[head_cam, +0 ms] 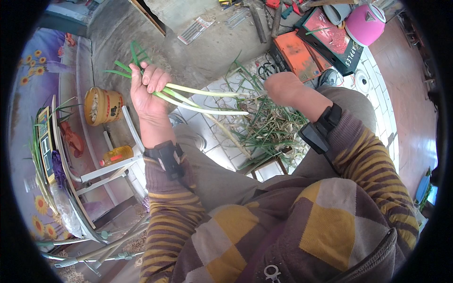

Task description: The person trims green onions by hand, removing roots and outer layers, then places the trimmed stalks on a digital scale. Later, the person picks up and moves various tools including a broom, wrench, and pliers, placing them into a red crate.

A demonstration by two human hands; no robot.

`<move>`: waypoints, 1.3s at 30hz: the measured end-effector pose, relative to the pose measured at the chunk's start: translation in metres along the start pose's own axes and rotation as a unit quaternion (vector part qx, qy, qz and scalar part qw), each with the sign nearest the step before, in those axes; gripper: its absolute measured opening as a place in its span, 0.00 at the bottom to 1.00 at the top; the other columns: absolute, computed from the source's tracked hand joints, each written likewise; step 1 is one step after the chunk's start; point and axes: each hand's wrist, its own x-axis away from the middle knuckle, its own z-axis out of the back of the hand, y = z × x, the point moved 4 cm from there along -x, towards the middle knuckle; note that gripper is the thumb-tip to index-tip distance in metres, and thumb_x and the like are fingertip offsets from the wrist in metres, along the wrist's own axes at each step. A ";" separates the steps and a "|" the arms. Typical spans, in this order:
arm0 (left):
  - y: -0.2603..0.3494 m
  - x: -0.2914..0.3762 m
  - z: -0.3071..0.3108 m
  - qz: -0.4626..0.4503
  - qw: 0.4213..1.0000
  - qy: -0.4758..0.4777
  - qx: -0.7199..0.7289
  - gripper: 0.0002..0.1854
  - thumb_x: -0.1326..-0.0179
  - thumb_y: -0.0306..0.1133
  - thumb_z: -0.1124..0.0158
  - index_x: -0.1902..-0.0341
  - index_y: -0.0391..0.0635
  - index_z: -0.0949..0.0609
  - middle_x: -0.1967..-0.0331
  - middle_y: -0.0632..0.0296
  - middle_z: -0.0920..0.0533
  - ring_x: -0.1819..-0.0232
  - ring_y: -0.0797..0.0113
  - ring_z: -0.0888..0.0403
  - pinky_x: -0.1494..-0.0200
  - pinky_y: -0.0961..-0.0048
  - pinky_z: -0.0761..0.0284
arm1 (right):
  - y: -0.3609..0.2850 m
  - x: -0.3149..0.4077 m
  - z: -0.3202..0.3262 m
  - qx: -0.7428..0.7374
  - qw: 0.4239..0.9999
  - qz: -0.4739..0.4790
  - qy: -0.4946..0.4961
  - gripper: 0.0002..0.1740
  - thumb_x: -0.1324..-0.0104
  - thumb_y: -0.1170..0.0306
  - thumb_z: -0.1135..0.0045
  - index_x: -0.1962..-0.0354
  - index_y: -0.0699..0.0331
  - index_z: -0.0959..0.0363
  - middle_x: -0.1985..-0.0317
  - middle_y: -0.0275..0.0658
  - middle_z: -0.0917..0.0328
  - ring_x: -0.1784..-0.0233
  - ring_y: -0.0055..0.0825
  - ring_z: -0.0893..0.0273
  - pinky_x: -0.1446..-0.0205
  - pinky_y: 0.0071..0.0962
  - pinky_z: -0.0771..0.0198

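My left hand [150,83] is closed around several green onions [201,93], their white ends pointing right and their green leaves sticking out to the left. One white end is bare, while another ends in pale, stringy roots near my right hand. My right hand [283,88] is a curled, slightly blurred shape above the pile's upper right; its fingers are turned away, so what they hold is hidden. Below both hands, a heap of green onion leaves and dry peelings [272,131] covers part of the white tiles between my knees.
Orange cases [297,55], an apple box [331,39] and a pink kettle [366,23] stand at upper right. Wrenches [237,18] and a packet of bits [195,30] lie farther off. At left are a yellow bucket [109,106], an oil bottle [118,155] and a folding table [63,166].
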 end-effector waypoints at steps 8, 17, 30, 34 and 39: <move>-0.011 -0.002 0.000 0.025 1.000 0.001 0.008 0.18 0.34 0.45 0.53 0.67 0.40 0.27 0.87 0.70 0.38 0.88 0.79 0.46 0.82 0.80 0.47 | -0.028 0.002 0.016 -0.558 0.807 0.181 0.075 0.23 0.42 0.58 0.42 0.55 0.67 0.29 0.67 0.39 0.22 0.61 0.27 0.24 0.57 0.25 0.30; -0.023 -0.006 -0.005 0.060 0.996 -0.058 0.013 0.19 0.34 0.46 0.54 0.66 0.40 0.26 0.87 0.70 0.38 0.89 0.79 0.45 0.83 0.80 0.48 | -0.050 0.015 0.013 -0.704 0.684 0.175 -0.080 0.12 0.36 0.65 0.49 0.69 0.66 0.25 0.74 0.38 0.22 0.77 0.20 0.25 0.77 0.18 0.33; -0.024 -0.002 -0.017 0.065 0.988 -0.142 0.012 0.19 0.34 0.46 0.54 0.65 0.40 0.27 0.86 0.70 0.37 0.89 0.80 0.44 0.84 0.81 0.48 | -0.046 0.006 -0.022 -0.645 0.740 0.088 -0.170 0.12 0.35 0.69 0.57 0.69 0.69 0.29 0.76 0.43 0.23 0.78 0.30 0.23 0.78 0.27 0.27; -0.008 -0.001 -0.015 0.032 0.992 -0.125 0.003 0.19 0.34 0.46 0.53 0.67 0.40 0.26 0.86 0.70 0.37 0.89 0.79 0.45 0.84 0.81 0.48 | -0.027 -0.007 -0.030 -0.254 0.961 0.086 -0.066 0.14 0.39 0.66 0.53 0.68 0.70 0.25 0.71 0.47 0.22 0.68 0.39 0.21 0.66 0.37 0.26; 0.010 0.001 -0.008 0.007 0.997 -0.063 0.032 0.19 0.36 0.46 0.51 0.67 0.40 0.26 0.86 0.69 0.37 0.88 0.78 0.45 0.82 0.79 0.48 | -0.007 -0.004 -0.037 0.020 0.995 0.038 -0.095 0.13 0.45 0.66 0.49 0.66 0.65 0.23 0.65 0.46 0.22 0.59 0.43 0.24 0.57 0.39 0.29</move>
